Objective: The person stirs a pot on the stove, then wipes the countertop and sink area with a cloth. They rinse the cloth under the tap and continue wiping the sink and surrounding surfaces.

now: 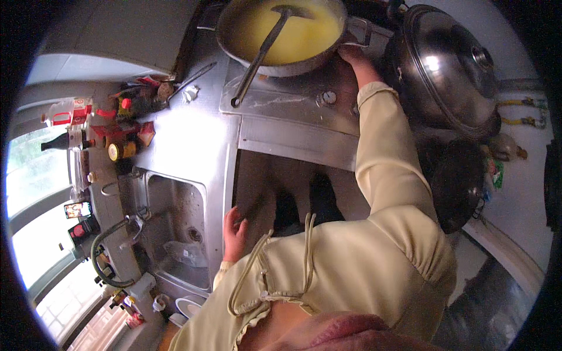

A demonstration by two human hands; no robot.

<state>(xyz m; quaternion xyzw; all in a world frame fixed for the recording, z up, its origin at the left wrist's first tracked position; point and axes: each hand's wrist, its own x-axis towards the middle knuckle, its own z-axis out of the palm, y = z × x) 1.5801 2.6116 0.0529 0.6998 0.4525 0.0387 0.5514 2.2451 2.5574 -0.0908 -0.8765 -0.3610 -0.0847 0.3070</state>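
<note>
A large metal pan [285, 70] stands on the stove, with yellow liquid [307, 37] in it. A spatula [263, 55] leans across its rim, its head in the liquid and its handle end over the stovetop [281, 98]. My right hand [353, 55] is at the pan's right side, just below the loop handle [365, 33]. Its fingertips are hidden, so I cannot tell whether it grips anything. My left hand [235, 234] hangs beside the counter edge near the sink, fingers loosely bent and apart, with nothing in it.
At right stands a big lidded steel pot [452, 70], with a dark wok [459, 188] below it. The sink [175, 215] at left holds a clear plastic bag [186, 253]. Bottles and jars [123, 150] line the window side, near a lit phone [77, 210] and a faucet [140, 215].
</note>
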